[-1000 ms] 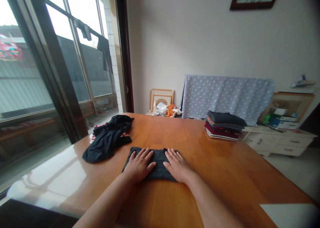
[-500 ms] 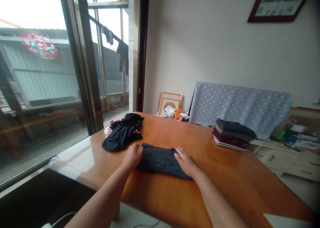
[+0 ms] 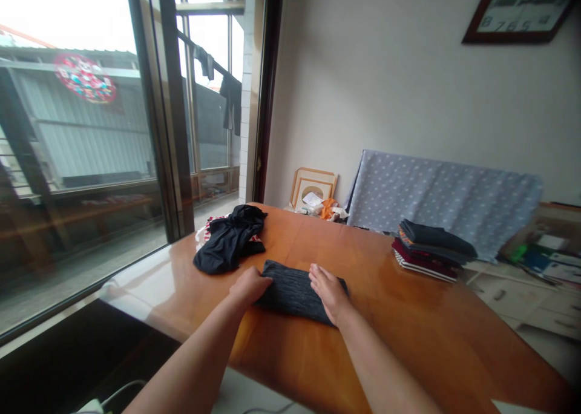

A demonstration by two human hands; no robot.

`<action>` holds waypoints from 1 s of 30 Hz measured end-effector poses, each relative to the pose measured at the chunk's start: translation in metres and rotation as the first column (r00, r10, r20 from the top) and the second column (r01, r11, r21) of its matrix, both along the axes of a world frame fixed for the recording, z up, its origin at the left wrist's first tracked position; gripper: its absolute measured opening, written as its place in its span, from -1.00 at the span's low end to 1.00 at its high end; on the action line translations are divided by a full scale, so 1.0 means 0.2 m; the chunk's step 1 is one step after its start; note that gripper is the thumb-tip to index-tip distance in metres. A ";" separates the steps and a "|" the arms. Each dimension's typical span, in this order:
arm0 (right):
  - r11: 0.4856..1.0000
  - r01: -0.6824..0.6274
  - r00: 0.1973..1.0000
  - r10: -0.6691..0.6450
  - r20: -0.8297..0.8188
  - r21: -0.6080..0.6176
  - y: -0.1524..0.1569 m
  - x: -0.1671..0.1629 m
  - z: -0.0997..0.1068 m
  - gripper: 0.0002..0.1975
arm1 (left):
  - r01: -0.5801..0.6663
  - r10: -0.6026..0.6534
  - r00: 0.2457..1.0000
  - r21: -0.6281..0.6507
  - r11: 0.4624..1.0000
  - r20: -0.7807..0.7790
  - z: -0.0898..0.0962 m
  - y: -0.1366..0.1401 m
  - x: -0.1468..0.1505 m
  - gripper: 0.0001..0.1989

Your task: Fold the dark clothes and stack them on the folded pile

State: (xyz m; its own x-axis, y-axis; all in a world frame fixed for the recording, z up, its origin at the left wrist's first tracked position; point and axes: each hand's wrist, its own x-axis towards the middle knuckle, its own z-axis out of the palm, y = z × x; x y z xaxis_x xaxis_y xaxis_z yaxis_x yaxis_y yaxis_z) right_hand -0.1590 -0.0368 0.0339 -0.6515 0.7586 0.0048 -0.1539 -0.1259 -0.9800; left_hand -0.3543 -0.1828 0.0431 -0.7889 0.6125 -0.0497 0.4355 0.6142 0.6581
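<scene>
A folded dark grey heathered garment (image 3: 293, 293) lies as a long flat bundle on the wooden table in front of me; folded like this, its kind cannot be made out. At its left end, my left hand (image 3: 253, 285) is closed on the edge, thumb on top and the other fingers mostly hidden. My right hand (image 3: 327, 290) lies over the right part of the garment, fingers stretched out and close together. Beyond my left hand is a loose heap of black clothing (image 3: 227, 241), with red-and-white cloth (image 3: 204, 232) showing from under it.
A stack of folded clothes (image 3: 431, 250) stands on the right of the table (image 3: 390, 335). Behind it hangs a grey-blue dotted cloth (image 3: 436, 190). Glass windows (image 3: 95, 141) border the left side. A white drawer cabinet (image 3: 521, 299) stands at the right.
My right hand has slid left along the garment, from its right end toward its middle. My left hand stays at the left end. The camera view has shifted slightly left.
</scene>
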 end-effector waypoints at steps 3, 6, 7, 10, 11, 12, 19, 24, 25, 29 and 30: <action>0.999 0.018 1.000 -0.018 -0.015 -0.031 -0.03 -0.06 -0.03 -0.42 | -0.020 0.019 1.000 -0.031 0.999 -0.019 0.00 0.01 0.00 -0.72; 0.997 0.059 0.998 -0.059 -0.008 -0.049 -0.01 -0.08 -0.06 -0.42 | -0.039 0.037 0.998 -0.055 0.998 -0.047 0.02 0.02 -0.01 -0.63; 0.996 0.069 0.998 -0.070 -0.009 -0.053 0.01 -0.08 -0.07 -0.42 | -0.049 0.046 0.997 -0.057 0.997 -0.054 0.02 0.03 -0.01 -0.60; 0.992 0.114 0.992 -0.116 -0.040 -0.051 0.06 -0.07 -0.08 -0.45 | -0.054 0.052 0.998 -0.079 0.995 -0.032 0.04 0.07 -0.02 -0.58; 0.989 0.142 0.988 -0.144 -0.055 -0.040 0.08 -0.06 -0.09 -0.47 | -0.046 0.045 0.999 -0.087 0.995 -0.014 0.04 0.08 -0.02 -0.61; 0.984 0.176 0.982 -0.177 -0.069 -0.023 0.10 -0.05 -0.09 -0.49 | -0.035 0.035 0.999 -0.091 0.995 -0.001 0.05 0.09 -0.02 -0.64; 0.907 0.345 0.933 -0.360 0.020 0.240 0.21 0.00 -0.12 -0.49 | -0.020 0.016 0.996 -0.041 0.999 -0.084 0.04 0.14 -0.01 -0.78; 0.825 0.327 0.904 -0.415 0.101 0.460 0.22 0.01 -0.16 -0.48 | -0.020 0.015 0.998 -0.074 0.997 -0.068 0.02 0.16 0.01 -0.61; 0.816 0.321 0.903 -0.417 0.105 0.482 0.22 0.01 -0.17 -0.47 | -0.009 0.004 0.998 -0.088 0.996 -0.061 0.03 0.16 0.01 -0.62; 0.809 0.302 0.908 -0.405 0.105 0.505 0.22 0.01 -0.17 -0.47 | 0.083 -0.098 0.979 -0.085 0.993 -0.181 0.09 0.17 0.04 -0.75; 0.808 0.300 0.909 -0.403 0.105 0.507 0.22 0.01 -0.17 -0.47 | 0.114 -0.128 0.959 -0.066 0.991 -0.253 0.11 0.17 0.05 -0.77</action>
State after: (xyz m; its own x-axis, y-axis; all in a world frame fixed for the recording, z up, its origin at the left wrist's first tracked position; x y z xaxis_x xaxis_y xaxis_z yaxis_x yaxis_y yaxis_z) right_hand -0.1562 0.0078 0.0001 -0.3660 0.8738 0.3203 0.1053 0.3809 -0.9186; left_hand -0.3445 -0.1478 0.0644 -0.6993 0.7061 0.1114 0.6586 0.5760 0.4842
